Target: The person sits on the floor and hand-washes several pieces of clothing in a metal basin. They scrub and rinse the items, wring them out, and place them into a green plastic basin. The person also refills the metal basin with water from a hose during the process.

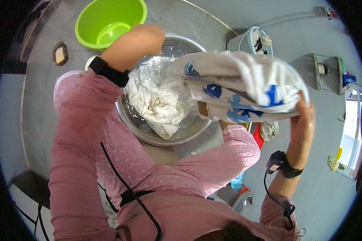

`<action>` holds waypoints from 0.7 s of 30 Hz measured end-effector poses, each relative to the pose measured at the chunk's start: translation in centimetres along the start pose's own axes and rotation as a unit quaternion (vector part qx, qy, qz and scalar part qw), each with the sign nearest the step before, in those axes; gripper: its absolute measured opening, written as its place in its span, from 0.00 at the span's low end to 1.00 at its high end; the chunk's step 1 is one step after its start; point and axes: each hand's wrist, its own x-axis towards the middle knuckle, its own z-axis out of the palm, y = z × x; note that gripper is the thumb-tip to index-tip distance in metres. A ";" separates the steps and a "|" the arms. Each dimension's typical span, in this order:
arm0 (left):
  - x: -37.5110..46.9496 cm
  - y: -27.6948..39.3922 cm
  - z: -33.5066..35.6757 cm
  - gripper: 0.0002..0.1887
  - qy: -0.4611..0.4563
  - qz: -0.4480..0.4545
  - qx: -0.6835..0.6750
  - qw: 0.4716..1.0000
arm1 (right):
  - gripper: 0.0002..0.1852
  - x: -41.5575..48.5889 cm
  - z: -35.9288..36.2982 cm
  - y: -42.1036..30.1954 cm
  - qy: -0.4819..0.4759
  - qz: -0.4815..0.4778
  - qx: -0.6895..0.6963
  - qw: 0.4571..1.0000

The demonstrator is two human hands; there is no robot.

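Note:
My right hand (303,113) grips a wet white cloth with blue patterns (244,87), raised at the right over a round metal basin (169,144). The cloth bulges upward and its left end hangs over the water. Inside the basin, a crumpled white cloth (157,108) lies in clear water, part of it under the surface. My left hand (146,39) is curled above the basin's far left rim. Its fingers are turned away from view, so whether it holds anything is hidden.
Beyond my left hand stands a green plastic basin (111,21). Soap in a dish (59,55) sits on the tiled floor at left. A pale bucket of cloths (242,42) stands behind the raised cloth. A small shelf (328,72) hangs on the right wall.

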 end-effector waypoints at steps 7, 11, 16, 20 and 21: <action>1.4 2.3 2.3 0.38 0.068 -0.003 -0.055 0.996 | 0.30 1.7 0.8 7.0 -0.087 0.020 -0.071 0.993; 2.4 5.5 7.6 0.49 0.099 0.106 -0.172 0.974 | 0.27 1.7 11.5 19.8 -0.039 -0.028 -0.312 0.949; 3.1 9.1 15.4 0.62 -0.085 0.066 -0.118 0.987 | 0.44 -0.1 19.2 26.5 -0.063 0.051 -0.321 0.943; 4.2 9.2 22.4 0.61 -0.180 -0.031 -0.115 0.976 | 0.55 0.8 20.2 28.6 -0.100 0.130 -0.370 0.915; 4.1 9.1 23.8 0.60 -0.181 -0.031 -0.116 0.976 | 0.55 1.1 20.5 29.6 -0.126 0.139 -0.379 0.906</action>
